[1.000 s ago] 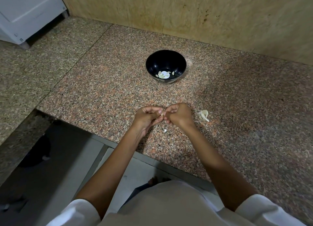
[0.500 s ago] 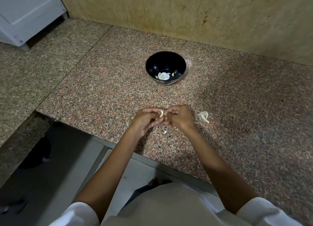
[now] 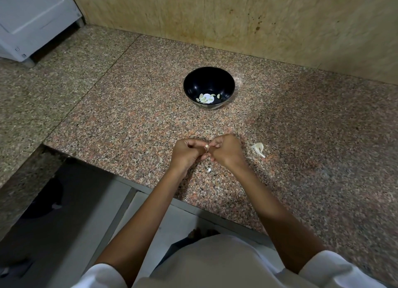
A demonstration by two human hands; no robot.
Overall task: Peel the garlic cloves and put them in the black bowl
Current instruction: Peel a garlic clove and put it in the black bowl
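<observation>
Pale garlic clove point(image 3: 206, 146), light, slippery, papery-skinned: left hand point(image 3: 187, 153) and right hand point(image 3: 225, 150) fingers pinching it mid-frame; grip ends; black bowl point(image 3: 208, 87) above.

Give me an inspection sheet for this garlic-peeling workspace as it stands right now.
Surface: speckled granite counter, dry, a seam running across its left part.
Job's things: black bowl towards the back wall, a few peeled cloves at its bottom; one garlic clove pinched between both hands.
Clutter: loose garlic skin right of the hands; a small skin scrap below them.
Grip: left hand and right hand both closed on the clove, fingertips meeting.
Cables: nothing seen.
Surroundings: yellowish stone wall behind; white appliance far left; floor beneath the counter edge.
</observation>
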